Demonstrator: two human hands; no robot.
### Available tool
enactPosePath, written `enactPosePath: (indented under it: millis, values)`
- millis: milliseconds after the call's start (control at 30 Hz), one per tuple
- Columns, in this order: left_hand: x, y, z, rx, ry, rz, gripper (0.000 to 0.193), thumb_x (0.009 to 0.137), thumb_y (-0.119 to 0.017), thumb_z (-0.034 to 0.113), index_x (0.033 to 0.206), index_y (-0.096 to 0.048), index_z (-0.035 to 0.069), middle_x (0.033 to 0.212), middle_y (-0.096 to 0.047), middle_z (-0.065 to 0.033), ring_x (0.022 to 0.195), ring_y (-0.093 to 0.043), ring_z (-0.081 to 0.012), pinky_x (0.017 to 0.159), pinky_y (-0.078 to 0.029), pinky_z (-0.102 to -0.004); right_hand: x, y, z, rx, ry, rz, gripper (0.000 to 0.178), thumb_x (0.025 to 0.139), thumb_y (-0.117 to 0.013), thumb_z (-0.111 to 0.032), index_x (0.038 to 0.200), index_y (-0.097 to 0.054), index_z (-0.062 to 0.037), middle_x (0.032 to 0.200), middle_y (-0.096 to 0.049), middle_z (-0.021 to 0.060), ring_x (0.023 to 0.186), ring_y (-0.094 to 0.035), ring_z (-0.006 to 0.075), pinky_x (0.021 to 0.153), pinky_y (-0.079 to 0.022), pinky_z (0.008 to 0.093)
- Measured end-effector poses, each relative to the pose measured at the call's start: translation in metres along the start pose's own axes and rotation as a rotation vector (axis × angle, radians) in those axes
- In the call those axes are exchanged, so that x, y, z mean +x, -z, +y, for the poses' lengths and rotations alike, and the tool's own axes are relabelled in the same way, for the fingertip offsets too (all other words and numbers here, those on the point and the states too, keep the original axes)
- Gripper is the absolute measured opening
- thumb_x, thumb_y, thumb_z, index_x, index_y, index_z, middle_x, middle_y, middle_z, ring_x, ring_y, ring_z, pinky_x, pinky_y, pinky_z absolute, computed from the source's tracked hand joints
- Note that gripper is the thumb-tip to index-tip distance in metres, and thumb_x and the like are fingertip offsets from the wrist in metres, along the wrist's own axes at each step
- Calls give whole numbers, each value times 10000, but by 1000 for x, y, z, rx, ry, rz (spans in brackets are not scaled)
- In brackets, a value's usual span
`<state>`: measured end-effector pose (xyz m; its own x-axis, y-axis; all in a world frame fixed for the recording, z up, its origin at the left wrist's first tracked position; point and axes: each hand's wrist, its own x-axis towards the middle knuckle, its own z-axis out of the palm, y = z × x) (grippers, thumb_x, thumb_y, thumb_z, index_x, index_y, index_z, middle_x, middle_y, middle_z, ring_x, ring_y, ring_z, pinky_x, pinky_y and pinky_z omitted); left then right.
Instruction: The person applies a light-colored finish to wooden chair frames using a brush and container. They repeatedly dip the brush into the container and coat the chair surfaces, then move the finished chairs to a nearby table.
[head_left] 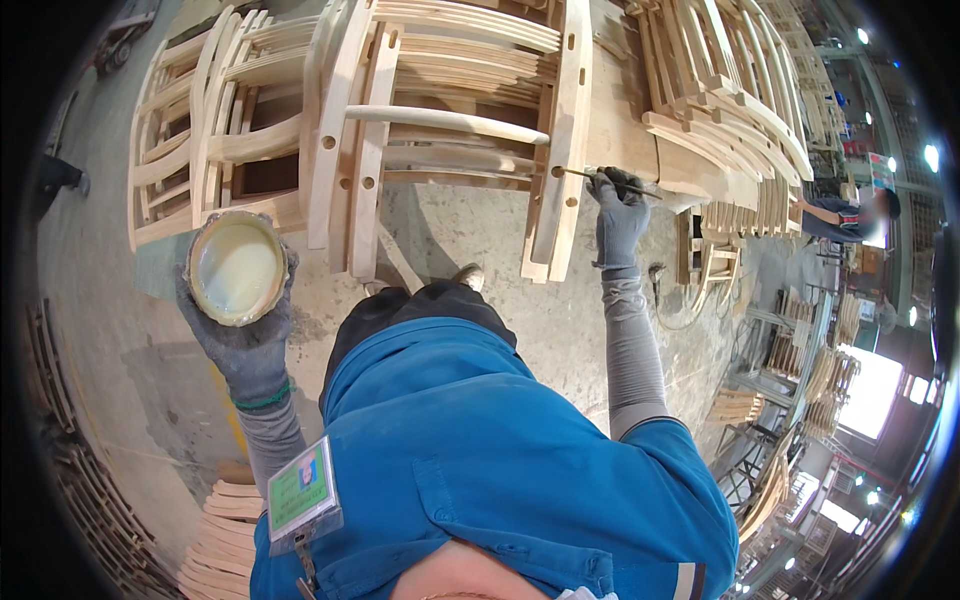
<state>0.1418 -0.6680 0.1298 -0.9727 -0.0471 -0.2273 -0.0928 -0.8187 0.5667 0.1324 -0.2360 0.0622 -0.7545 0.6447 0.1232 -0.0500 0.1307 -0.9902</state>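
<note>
Two gloved hands on my feed, both loaded. Left hand (240, 350): fingers spread wide and curled around the sides of a round tub (238, 319), mouth facing up at my camera. I see pale, creamy liquid (240, 265) inside and crusted residue on the rim. Right hand (620, 215): fingers bunched, pinching a thin stick (583, 174) that sticks out both sides of the grip. Its tip, left of that hand, is at a round hole (558, 172) in a wooden post (572, 110). From here I can't tell whether the tip is inside the hole or just at its edge.

The post belongs to pale wood frames with crossbars, standing ahead of and between the hands. More slatted frames (205, 110) sit just beyond the left hand; another group (740, 110) is beyond and right of the right hand. Concrete floor (550, 350) shows between the forearms, with a shoe (470, 277) about midway between the hands. I get a blue shirt (480, 430) on the near side of both hands, and a badge (300, 487) below the left one. Curved wood pieces (220, 540) are stacked nearer me than the left hand. One co-worker (840, 218) is well off to the right of the right hand.
</note>
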Motion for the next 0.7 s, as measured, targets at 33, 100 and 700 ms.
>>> enactPosePath:
  millis: [33,100,700]
  values:
    - [-1,1,2,-35,10,5,598,925,-431,455,1376,-330,76,1349,-320,-333,1219,-399,-392,990,-409,-499,-2,1,2,-25,49,-28,136,825,-620,-4,946,-590,53,866,-643,111,767,-633,168,717,-544,280]
    - [-4,7,5,-155,51,-51,593,925,-432,449,1377,-333,78,1359,-336,-299,1227,-397,-379,990,-403,-507,-2,4,8,-236,165,-87,135,812,-606,13,944,-609,40,870,-662,114,810,-630,159,754,-503,292]
    - [-25,10,31,-376,-9,-2,558,930,-397,492,1335,-407,108,1291,-493,-104,1208,-461,-276,989,-405,-500,-15,-19,-41,-368,328,-365,106,883,-580,-49,965,-614,8,919,-653,50,841,-597,124,811,-470,261]
